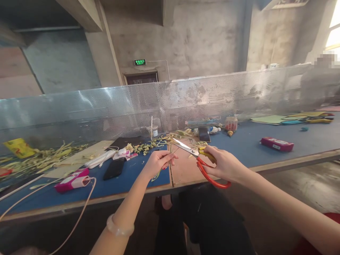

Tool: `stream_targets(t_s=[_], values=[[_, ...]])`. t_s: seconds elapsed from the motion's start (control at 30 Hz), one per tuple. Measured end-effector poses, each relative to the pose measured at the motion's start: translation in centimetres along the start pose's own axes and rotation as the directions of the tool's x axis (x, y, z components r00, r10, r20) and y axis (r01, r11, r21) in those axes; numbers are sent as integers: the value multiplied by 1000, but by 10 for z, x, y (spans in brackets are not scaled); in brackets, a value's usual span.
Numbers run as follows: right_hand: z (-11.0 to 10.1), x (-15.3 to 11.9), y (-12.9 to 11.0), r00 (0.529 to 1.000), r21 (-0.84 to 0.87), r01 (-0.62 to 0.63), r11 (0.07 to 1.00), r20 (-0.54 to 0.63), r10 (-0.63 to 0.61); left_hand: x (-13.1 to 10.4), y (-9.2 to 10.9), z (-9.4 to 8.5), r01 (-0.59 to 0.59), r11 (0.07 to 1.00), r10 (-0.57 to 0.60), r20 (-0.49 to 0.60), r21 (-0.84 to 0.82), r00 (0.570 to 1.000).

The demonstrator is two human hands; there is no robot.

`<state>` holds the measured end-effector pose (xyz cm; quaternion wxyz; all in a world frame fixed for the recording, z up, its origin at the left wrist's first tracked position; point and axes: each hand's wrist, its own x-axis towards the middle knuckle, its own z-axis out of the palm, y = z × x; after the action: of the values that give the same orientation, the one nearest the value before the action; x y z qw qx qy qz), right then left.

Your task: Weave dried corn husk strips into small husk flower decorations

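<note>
My right hand [221,162] grips scissors [205,171] with one orange-red handle loop and one yellow one. Their blades point up and left, toward the fingers of my other hand. My left hand [156,163] is pinched closed at the table's front edge, just left of the blades; whatever lies between its fingertips is too small to make out. Behind the blades is a heap of pale dried strips [183,134]. Small greenish curled pieces [145,148] lie to the left of that heap.
A black phone [114,168] and a magenta box [72,180] with a cable lie left. Another phone [204,134] and a jar [231,124] stand near the perforated metal screen [127,106]. A second magenta box [276,144] is right. A blurred person [321,83] is beyond the screen.
</note>
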<state>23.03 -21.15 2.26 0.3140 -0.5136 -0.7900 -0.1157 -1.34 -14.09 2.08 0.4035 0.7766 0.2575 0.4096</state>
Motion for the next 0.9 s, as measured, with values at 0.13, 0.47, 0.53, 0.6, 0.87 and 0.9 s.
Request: stream_targets(t_s=[0.13,0.47,0.53,0.6,0.87,0.9], values=[[-2,-7,4,999,27,0,1000,42,-1,-2,0,0,39,999,-39,40,4,998],[0,-23,7,995,53,-35,998,90,30,-2,8,0,73,995,-83,154,70,985],[-1,-25,7,994,67,-45,997,100,38,-2,11,0,73,994,-86,171,81,982],[-1,-26,7,993,81,-48,996,107,39,-2,12,1,74,993,-90,190,89,978],[5,-36,8,994,157,-39,987,108,22,-5,10,1,148,979,-176,229,137,957],[5,-37,9,995,161,-37,986,101,21,-5,9,0,156,978,-185,230,138,955]])
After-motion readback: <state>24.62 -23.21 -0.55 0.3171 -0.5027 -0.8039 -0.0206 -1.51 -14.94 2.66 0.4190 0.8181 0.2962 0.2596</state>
